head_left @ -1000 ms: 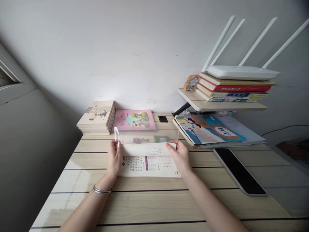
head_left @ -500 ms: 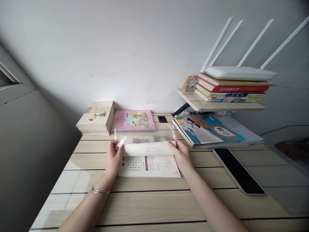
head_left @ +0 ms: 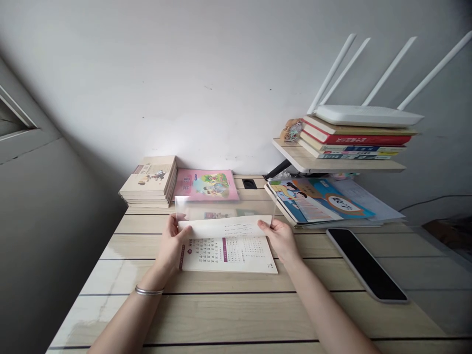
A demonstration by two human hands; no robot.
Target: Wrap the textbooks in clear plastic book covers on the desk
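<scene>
A booklet [head_left: 228, 255] with printed pages lies on the desk before me, its top page or cover [head_left: 221, 228] folded up so a paler side shows. Behind that raised flap stands a clear plastic book cover [head_left: 228, 205], through which colored pictures appear faintly. My left hand [head_left: 174, 243] pinches the flap and plastic at the left edge, thumb in front. At the right edge, my right hand [head_left: 282, 240] grips them the same way. The fingers behind the flap are mostly hidden.
A stack of books [head_left: 149, 179] and a pink book [head_left: 207, 185] sit along the wall. To the right are a blue-and-orange book [head_left: 332, 199], a phone [head_left: 367, 264] and a small shelf [head_left: 339, 164] carrying books and a white router [head_left: 368, 114]. A black desk socket [head_left: 249, 184] is at the back.
The plastic cover's upper part now looks flatter and straighter, its right side less curled. Both hands keep hold at the edges, having shifted only slightly. The whole view has tilted a little.
</scene>
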